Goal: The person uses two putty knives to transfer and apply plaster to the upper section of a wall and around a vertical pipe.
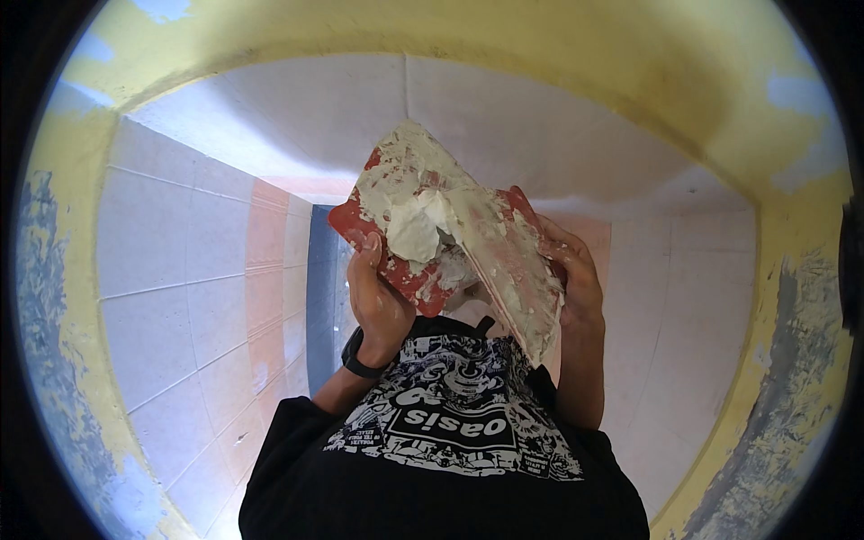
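Note:
My left hand (382, 310) grips a red plastering float (355, 212) by its near left edge, thumb up along the side. Pale plaster is smeared across that float's face, with a thick white lump of plaster (414, 230) near its middle. In my right hand (580, 274) is a second red plastering float (508, 256), tilted steeply and also coated in plaster. Its long edge leans against the first float beside the lump. The right fingers wrap behind the second float and are partly hidden, as is its handle.
Pale tiled wall (148, 252) with a pink band stands on the left, and another pale tiled wall (679, 306) on the right. Yellow painted surfaces (504, 31) with grey and whitish patches surround them. A narrow blue upright strip (321, 297) shows left of my wrist.

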{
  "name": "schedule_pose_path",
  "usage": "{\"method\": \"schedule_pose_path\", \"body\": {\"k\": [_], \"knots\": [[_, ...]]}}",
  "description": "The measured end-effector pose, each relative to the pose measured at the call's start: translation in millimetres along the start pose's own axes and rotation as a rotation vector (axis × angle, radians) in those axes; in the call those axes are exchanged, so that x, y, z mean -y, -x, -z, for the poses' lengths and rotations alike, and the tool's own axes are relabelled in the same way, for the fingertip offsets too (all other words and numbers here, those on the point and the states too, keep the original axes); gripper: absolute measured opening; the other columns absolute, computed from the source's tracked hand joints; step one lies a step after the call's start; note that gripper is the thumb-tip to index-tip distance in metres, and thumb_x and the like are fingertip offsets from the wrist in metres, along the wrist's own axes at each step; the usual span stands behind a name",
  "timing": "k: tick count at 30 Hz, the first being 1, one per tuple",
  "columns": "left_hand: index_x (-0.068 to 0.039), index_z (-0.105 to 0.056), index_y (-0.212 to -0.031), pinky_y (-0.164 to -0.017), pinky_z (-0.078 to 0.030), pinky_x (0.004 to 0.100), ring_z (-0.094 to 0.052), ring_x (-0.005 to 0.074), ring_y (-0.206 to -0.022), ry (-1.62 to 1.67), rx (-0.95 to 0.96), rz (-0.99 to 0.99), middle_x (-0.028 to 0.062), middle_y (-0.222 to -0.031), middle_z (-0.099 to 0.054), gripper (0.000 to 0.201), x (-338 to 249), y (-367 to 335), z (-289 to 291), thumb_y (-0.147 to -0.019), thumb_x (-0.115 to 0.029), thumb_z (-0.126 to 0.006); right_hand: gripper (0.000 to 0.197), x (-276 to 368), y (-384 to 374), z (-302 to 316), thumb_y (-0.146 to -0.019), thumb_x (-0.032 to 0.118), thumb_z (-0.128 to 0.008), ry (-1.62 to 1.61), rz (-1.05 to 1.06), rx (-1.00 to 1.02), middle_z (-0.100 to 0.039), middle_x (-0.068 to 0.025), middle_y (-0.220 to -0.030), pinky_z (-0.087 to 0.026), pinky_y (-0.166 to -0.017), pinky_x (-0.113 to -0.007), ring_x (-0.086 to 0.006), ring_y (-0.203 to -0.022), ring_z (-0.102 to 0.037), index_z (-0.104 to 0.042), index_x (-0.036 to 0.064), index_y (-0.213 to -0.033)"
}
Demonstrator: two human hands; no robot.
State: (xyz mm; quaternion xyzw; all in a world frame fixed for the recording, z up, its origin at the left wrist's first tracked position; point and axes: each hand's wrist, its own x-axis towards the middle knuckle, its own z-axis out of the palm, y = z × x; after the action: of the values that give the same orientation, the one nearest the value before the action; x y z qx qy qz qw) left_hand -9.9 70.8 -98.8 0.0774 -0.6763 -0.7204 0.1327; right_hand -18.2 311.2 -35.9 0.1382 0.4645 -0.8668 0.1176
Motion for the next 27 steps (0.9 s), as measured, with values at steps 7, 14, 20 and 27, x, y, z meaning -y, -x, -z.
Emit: {"method": "schedule_pose_path", "body": {"k": [7, 14, 20, 27], "knots": [[0.002, -0.049, -0.125, -0.097, -0.053, 0.0401, -0.063, 0.023, -0.111, 0.844, 0.09, 0.435, 0.0139, -0.122, -0.059, 0.037, -50.4, -19.3, -5.2, -0.105, -0.025, -0.035, 0.051, 22.1, 1.8, 0.2, -0.087, 0.007, -0.059, 0.082, 0.116, 0.022, -0.065, -0.0169, -0.122, -0.05, -0.093, -0.028, -0.0184, -0.106, -0.064, -0.051, -0.0116, -0.134], [0.006, -0.052, -0.122, -0.092, -0.051, 0.0372, -0.062, 0.0252, -0.104, 0.089, 0.091, 0.049, 0.0159, -0.115, -0.059, 0.027, -15.6, -18.7, 20.9, -0.103, -0.011, -0.045, 0.049, 69.8, 15.4, -24.2, -0.088, -0.005, -0.057, 0.746, 0.389, -0.118, -0.064, -0.0155, -0.125, -0.047, -0.095, -0.029, -0.0172, -0.111, -0.061, -0.05, -0.0104, -0.136], [0.005, -0.053, -0.12, -0.092, -0.051, 0.0357, -0.061, 0.0224, -0.107, 0.126, 0.083, 0.25, 0.0152, -0.117, -0.059, 0.025, -7.6, -17.5, 27.7, -0.101, -0.009, -0.043, 0.051, 60.7, 16.3, -35.8, -0.087, -0.008, -0.057, 0.703, 0.448, -0.029, -0.063, -0.0196, -0.125, -0.044, -0.1, -0.031, -0.0209, -0.115, -0.061, -0.047, -0.0125, -0.137], [0.007, -0.053, -0.12, -0.09, -0.05, 0.0357, -0.061, 0.0255, -0.103, -0.113, 0.082, 0.081, 0.0178, -0.112, -0.059, 0.024, -20.1, -17.2, 19.3, -0.098, -0.002, -0.05, 0.052, 63.4, 22.3, -37.8, -0.087, -0.006, -0.059, 0.746, 0.449, -0.045, -0.063, -0.0203, -0.124, -0.044, -0.102, -0.033, -0.0216, -0.115, -0.06, -0.047, -0.0142, -0.136]]}}
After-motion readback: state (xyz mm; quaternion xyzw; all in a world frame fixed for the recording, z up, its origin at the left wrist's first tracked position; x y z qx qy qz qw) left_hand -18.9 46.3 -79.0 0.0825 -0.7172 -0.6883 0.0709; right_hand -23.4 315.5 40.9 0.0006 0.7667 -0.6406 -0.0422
